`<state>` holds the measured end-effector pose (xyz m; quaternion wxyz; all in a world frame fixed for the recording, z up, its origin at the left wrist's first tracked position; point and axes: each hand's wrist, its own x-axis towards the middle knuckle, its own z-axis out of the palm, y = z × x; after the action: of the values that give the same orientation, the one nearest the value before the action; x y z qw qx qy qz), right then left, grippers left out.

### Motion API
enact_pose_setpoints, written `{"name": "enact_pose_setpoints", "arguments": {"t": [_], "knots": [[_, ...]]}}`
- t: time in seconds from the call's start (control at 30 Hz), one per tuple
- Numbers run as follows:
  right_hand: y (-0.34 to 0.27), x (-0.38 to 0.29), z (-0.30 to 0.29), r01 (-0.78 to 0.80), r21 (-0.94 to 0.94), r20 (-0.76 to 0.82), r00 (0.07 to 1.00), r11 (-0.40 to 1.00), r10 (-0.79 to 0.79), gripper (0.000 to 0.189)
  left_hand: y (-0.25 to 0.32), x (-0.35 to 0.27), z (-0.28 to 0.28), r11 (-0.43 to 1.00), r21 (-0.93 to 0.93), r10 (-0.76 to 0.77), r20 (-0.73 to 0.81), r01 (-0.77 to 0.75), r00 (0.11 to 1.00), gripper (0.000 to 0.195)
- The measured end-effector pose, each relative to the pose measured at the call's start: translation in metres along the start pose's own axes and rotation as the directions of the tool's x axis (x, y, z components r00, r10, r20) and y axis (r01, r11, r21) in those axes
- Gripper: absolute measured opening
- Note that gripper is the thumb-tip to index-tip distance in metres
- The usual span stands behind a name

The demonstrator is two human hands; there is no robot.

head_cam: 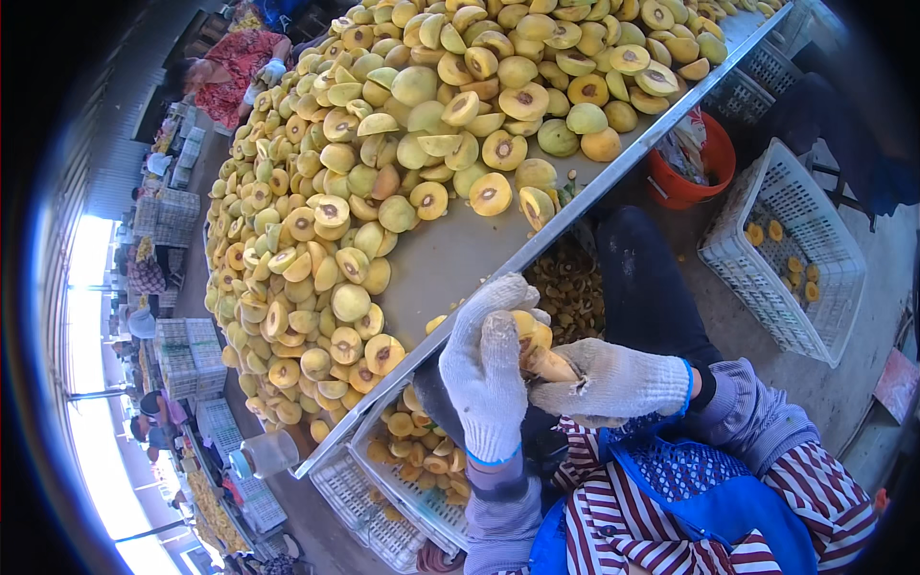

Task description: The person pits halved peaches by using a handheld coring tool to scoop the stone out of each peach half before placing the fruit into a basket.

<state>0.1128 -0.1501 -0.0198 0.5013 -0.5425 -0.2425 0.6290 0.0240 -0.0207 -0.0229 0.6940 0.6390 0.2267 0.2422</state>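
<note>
Both my hands wear off-white knitted gloves and meet just off the metal table's near edge. My left hand (489, 366) is closed around halved yellow peaches (530, 332). Against the fruit, my right hand (614, 377) has a bare fingertip poking through its torn glove; whether it holds a tool is hidden. A large heap of halved yellow peaches (431, 144), many with the stone still in, covers much of the metal table (445, 251). Below my hands, peach scraps (568, 287) lie in a container between my legs.
Left of my legs stands a white plastic crate (460, 528) of peach halves. To the right are a red bucket (693, 162) with a bag in it and a white crate (790, 251) with several halves. A clear jar (269, 454) is by the table corner. A co-worker (230, 75) is across the heap.
</note>
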Motion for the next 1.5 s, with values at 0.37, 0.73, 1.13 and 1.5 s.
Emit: {"name": "enact_pose_setpoints", "arguments": {"t": [0.37, 0.73, 1.13, 1.5], "knots": [[0.017, -0.006, 0.000, -0.164, 0.463, 0.361, 0.933, 0.871, -0.016, 0.028, -0.005, -0.001, -0.001, 0.870, -0.492, 0.088, 0.227, 0.036, 0.970, 0.051], [-0.005, 0.005, 0.016, -0.359, -0.039, 0.339, 0.873, 0.932, 0.351, 0.033, -0.029, -0.052, -0.188, 0.346, 0.883, 0.170, -0.393, 0.319, 0.904, 0.030], [-0.019, 0.017, 0.032, -0.241, -0.033, 0.129, 0.961, 0.970, 0.244, 0.032, -0.082, 0.073, -0.202, 0.461, 0.795, -0.293, -0.283, 0.394, 0.913, 0.070], [-0.004, 0.046, 0.046, 0.127, -0.254, -0.217, 0.959, 0.959, -0.185, 0.031, -0.024, 0.006, -0.084, 0.981, -0.178, -0.098, -0.102, 0.079, 0.990, 0.061]]}}
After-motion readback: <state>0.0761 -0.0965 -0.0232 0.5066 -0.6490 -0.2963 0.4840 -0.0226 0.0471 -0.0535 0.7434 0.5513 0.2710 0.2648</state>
